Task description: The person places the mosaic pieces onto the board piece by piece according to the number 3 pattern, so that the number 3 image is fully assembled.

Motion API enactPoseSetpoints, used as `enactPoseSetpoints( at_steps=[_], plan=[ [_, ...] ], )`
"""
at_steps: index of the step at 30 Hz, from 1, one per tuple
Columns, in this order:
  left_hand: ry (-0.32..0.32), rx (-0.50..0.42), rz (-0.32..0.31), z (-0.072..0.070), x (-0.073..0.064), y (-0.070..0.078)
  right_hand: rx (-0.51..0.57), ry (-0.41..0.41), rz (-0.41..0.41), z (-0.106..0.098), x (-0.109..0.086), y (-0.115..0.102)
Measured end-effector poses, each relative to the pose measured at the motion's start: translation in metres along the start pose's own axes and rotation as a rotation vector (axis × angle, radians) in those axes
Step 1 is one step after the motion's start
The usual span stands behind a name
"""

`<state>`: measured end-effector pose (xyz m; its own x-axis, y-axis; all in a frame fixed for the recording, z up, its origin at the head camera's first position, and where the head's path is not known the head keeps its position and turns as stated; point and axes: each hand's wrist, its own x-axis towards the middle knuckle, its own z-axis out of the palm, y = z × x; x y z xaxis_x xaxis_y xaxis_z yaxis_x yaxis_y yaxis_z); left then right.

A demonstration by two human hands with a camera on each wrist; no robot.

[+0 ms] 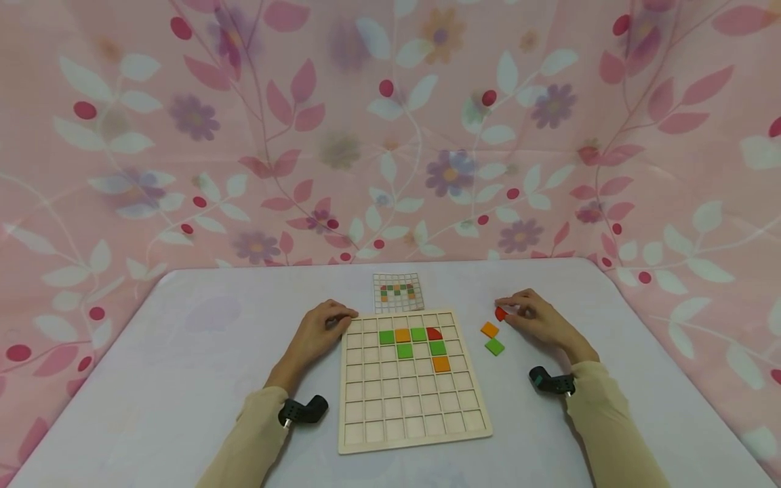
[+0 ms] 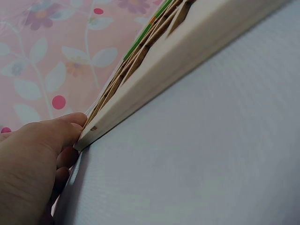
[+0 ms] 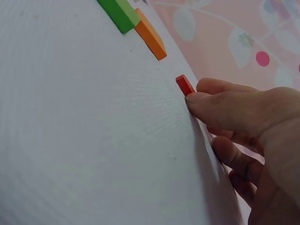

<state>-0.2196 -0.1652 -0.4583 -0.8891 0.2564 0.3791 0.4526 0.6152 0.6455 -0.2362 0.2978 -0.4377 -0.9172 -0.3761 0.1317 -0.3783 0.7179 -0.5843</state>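
Note:
Between thumb and fingers, my right hand (image 1: pixel 539 322) pinches a red tile (image 3: pixel 183 83) with a rounded edge, low over the white table. Just in front of that hand lie an orange square tile (image 1: pixel 489 330) and a green square tile (image 1: pixel 495 346). My left hand (image 1: pixel 320 329) holds the far left corner of a pale wooden grid board (image 1: pixel 393 410), its thumb and fingers at the edge in the left wrist view. Green and orange squares plus a red rounded tile (image 1: pixel 434 333) sit in the board's upper cells.
Behind the board lies a small pattern card (image 1: pixel 398 305) printed with a grid and coloured cells. A white-covered table (image 1: pixel 207 352) carries everything. Beyond its far edge hangs a pink floral cloth (image 1: pixel 390 135).

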Motion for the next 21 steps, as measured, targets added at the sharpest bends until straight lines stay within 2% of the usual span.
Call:
enactPoseSetpoints(
  at_steps=[5,12,21],
  plan=[
    [0.003,-0.010,-0.001,-0.0001,-0.0009,-0.0005,-0.008,0.000,-0.002,0.0009,0.0013,-0.0008],
    [0.005,-0.013,0.004,0.0004,-0.0012,-0.0003,0.005,0.020,0.060,0.0038,0.0033,-0.0001],
    [0.005,0.004,0.016,0.0000,-0.0003,-0.0005,-0.033,0.056,0.067,0.0056,0.0046,-0.0016]
  ],
)
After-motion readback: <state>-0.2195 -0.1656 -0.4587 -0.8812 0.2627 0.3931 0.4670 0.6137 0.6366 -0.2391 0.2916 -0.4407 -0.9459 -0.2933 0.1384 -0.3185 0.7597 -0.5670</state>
